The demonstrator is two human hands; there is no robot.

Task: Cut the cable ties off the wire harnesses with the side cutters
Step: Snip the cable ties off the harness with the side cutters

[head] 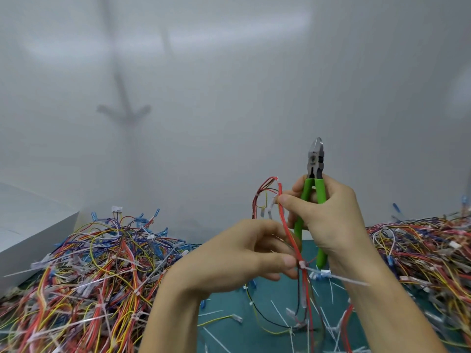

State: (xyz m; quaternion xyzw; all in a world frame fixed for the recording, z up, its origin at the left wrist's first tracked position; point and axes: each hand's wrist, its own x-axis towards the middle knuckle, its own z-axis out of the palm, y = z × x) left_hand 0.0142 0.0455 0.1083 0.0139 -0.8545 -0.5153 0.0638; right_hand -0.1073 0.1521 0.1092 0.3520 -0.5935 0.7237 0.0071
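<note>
My right hand (pixel 328 215) grips the green-handled side cutters (pixel 315 171), jaws closed and pointing up, while its thumb and forefinger also pinch the upper part of a red wire harness (pixel 288 228). My left hand (pixel 244 253) pinches the same harness lower down, right at a white cable tie (pixel 303 264) whose long tail sticks out to the right. The harness hangs down over the green mat (pixel 254 332); its looped top end rises beside the cutters.
A large heap of tied harnesses (pixel 84 276) fills the left. Another heap (pixel 428 250) lies on the right. Cut tie tails and loose wires (pixel 219 317) litter the mat. A white box (pixel 30 233) stands at far left; a white wall is behind.
</note>
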